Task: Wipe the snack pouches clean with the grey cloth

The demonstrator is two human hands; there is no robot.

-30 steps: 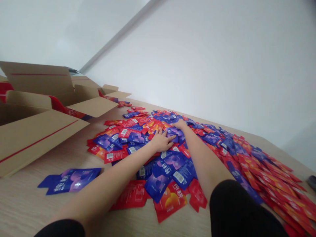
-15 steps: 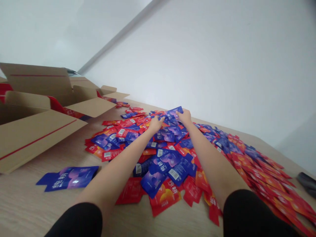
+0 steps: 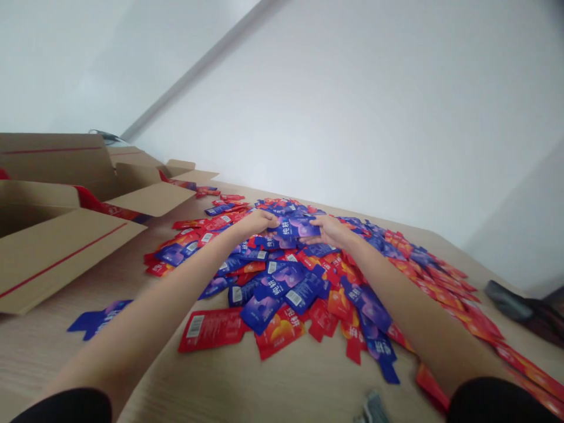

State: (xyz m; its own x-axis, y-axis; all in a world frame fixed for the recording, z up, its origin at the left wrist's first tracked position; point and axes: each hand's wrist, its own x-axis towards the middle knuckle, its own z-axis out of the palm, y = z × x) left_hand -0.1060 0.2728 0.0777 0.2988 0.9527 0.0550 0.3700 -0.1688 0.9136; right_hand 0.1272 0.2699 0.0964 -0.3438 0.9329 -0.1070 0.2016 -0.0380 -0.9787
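A blue-purple pouch (image 3: 294, 227) with white lettering is stretched between my two hands above a heap of pouches. My left hand (image 3: 259, 223) is closed on its left end, thumb on top. At the other end my right hand (image 3: 329, 230) pinches it between thumb and fingers. Below them spreads the mixed heap of flat blue and red pouches, among them a blue pouch (image 3: 279, 285) and a red pouch (image 3: 282, 330) with an orange fruit picture. Another red pouch (image 3: 213, 329) lies barcode side up at the heap's near edge.
Open cardboard boxes (image 3: 66, 252) with flaps spread stand on the left. Rows of red pouches (image 3: 458, 299) run along the right. A lone blue pouch (image 3: 99, 317) lies partly behind my left forearm. A dark object (image 3: 524, 308) rests at the far right; a white wall (image 3: 352, 106) rises behind.
The blue pouch has come lower and level between my hands, and my left hand now grips its left end. The view has shifted, and more blue pouches show near my right forearm.
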